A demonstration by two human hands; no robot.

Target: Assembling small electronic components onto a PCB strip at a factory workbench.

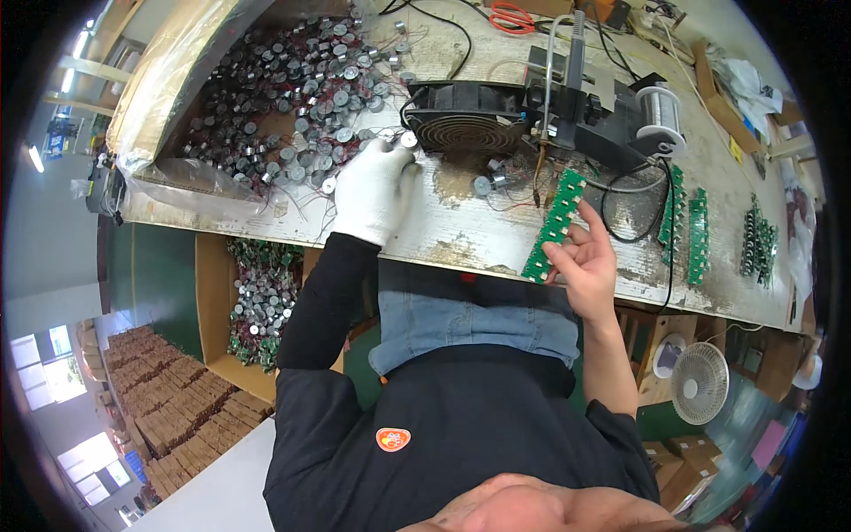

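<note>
My left hand [377, 188], in a white glove, is closed at the near edge of a pile of small round metal motors [306, 111] with thin dark red wires. One small motor [408, 139] with a pale face shows at its fingertips, just left of a black fan [465, 120]. My bare right hand [585, 262] pinches a long green circuit board strip [557, 226] by its lower part, tilted over the table's front edge. Light connectors line the strip. Two or so loose motors [489, 180] with wires lie between my hands.
Behind the strip stands a soldering machine [576, 111] with a solder wire spool [660, 115]. Further green board strips [698, 235] lie to the right, beside a black cable [669, 239]. Red-handled scissors [511, 18] lie at the back. A carton [213, 310] of wired boards stands below the table.
</note>
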